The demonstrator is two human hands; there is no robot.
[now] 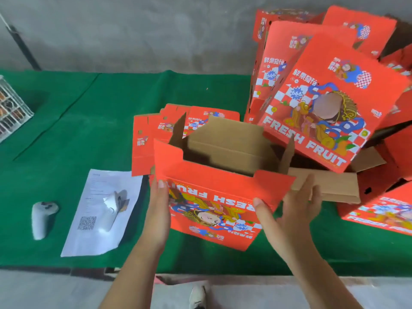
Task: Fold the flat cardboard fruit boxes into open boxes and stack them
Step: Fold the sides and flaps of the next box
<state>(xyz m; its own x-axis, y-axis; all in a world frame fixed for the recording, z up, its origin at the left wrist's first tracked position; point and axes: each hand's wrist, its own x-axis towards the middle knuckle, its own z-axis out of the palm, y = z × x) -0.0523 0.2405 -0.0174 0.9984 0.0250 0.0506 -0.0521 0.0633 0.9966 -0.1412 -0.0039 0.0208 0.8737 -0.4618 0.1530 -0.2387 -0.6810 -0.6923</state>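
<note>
The opened box (pixel 214 197) stands upright on the green table (pixel 89 112), straight ahead between both hands. The left hand (pixel 159 210) is laid flat against its left wall; the right hand (pixel 294 210) is spread open at its right corner. The stack (pixel 330 103) lies to the right, nearer the right hand.

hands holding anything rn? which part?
Yes: the half-folded red box. Left hand lies flat against its left side; right hand is at its right corner, thumb on the printed front. Straight fingers, no closed grip.
</note>
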